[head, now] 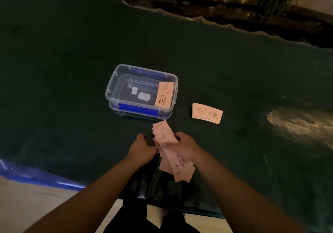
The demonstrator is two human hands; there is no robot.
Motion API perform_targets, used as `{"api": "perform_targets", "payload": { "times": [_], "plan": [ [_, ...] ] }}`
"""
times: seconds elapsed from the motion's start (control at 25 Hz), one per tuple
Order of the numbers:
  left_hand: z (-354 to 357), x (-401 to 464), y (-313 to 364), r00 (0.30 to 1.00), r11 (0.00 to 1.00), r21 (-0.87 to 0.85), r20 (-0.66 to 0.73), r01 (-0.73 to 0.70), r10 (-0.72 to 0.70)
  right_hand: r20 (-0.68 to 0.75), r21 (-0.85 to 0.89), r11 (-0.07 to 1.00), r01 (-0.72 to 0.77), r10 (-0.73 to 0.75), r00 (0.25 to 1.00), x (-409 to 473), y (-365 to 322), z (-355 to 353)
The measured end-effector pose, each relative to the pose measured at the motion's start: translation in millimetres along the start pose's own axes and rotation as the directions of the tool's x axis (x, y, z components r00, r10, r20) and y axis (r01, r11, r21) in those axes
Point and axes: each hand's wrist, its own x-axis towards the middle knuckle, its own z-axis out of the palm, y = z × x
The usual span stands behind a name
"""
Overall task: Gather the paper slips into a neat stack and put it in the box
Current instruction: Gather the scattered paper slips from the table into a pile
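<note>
A fanned, uneven bunch of pale pink paper slips (164, 132) with coffee-cup print is gripped by my right hand (182, 146) just in front of the box. My left hand (142, 147) is at the bunch's left edge, fingers curled; whether it grips the slips I cannot tell. The clear plastic box (111, 88) with blue clips stands open mid-table, and a stack of slips (164, 94) leans against its right inner wall. Another neat stack of slips (207, 113) lies flat on the table, right of the box.
The table is covered with a dark green cloth (63, 88) with a blue near edge (36, 177). Two small white pads (141, 94) lie on the box's floor. Plants and a dark ledge (234, 9) run behind the table's far edge.
</note>
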Motion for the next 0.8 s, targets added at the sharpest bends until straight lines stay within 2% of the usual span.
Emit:
{"api": "perform_targets", "payload": {
  "times": [0.08,0.16,0.4,0.52,0.6,0.72,0.8],
  "plan": [
    [8,-11,-6,0.994,0.976,-0.195,0.074,0.093,-0.08,-0.002,0.009,1.0,-0.001,0.001,1.0,2,0,3],
    [19,-18,-11,0.988,0.942,-0.32,0.141,0.106,-0.063,-0.022,0.057,0.998,-0.022,0.023,0.999,5,0,8],
    [30,-21,-14,0.994,0.944,-0.328,0.107,0.03,0.005,-0.016,0.105,0.989,-0.103,0.105,0.994,10,-2,7],
    [32,-26,-20,0.983,0.972,-0.216,0.137,-0.089,0.12,0.057,0.103,0.982,-0.16,0.155,0.986,10,-2,-1],
    [34,-28,-25,0.956,0.968,-0.049,0.149,-0.246,0.251,0.082,0.13,0.978,-0.163,0.153,0.985,9,-1,-2],
    [39,-34,-30,0.915,0.831,0.384,0.176,-0.403,0.363,0.079,0.152,0.978,-0.141,0.131,0.988,7,3,-5],
    [42,-36,-32,0.918,0.756,0.526,0.152,-0.389,0.367,0.078,0.13,0.984,-0.124,0.114,0.99,3,8,-11]
  ]
}}
